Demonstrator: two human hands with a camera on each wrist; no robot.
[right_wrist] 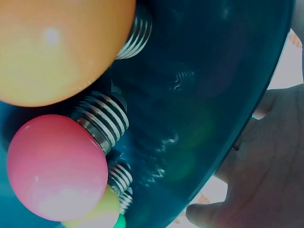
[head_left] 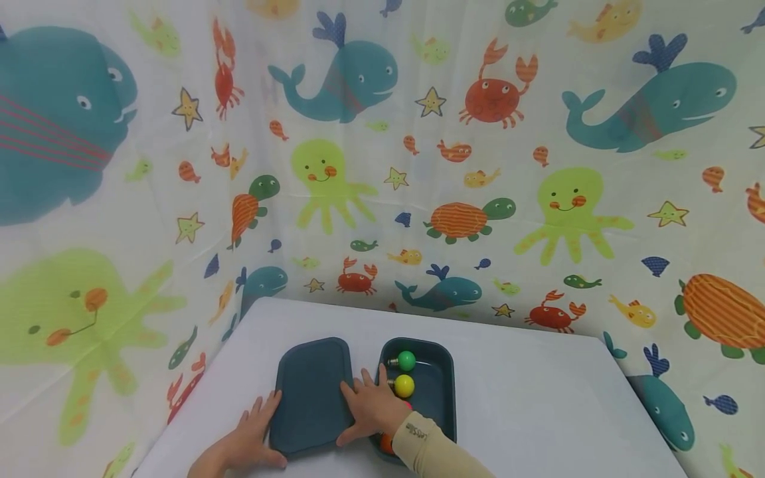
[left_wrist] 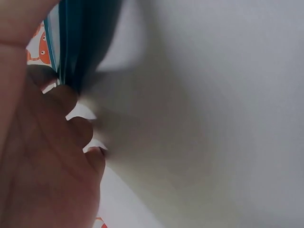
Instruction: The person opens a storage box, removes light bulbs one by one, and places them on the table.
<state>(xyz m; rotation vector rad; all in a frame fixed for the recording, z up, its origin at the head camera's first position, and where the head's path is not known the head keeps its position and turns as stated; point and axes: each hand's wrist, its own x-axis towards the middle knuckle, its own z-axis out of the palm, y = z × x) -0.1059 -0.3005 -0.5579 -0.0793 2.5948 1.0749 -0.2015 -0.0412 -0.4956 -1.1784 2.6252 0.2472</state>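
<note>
A dark teal lid [head_left: 313, 395] lies on the white table, with a hand at either side of it. My left hand [head_left: 248, 435] rests along its left edge, fingers spread; the left wrist view shows the fingertips beside the lid's edge [left_wrist: 71, 42]. Between the lid and a matching tray [head_left: 439, 398] is my right hand [head_left: 373, 405], its fingers spread at the lid's right edge and its wrist over the tray. Inside the tray sit a green bulb [head_left: 406, 360], a yellow bulb [head_left: 404, 386], a pink bulb [right_wrist: 57, 166] and an orange bulb [right_wrist: 61, 47], partly hidden by the right arm.
A white table [head_left: 538, 398] extends right of the tray. Behind it and on the left hangs a curtain [head_left: 370, 265] printed with sea animals. The right sleeve [head_left: 439, 451] crosses the tray's near end.
</note>
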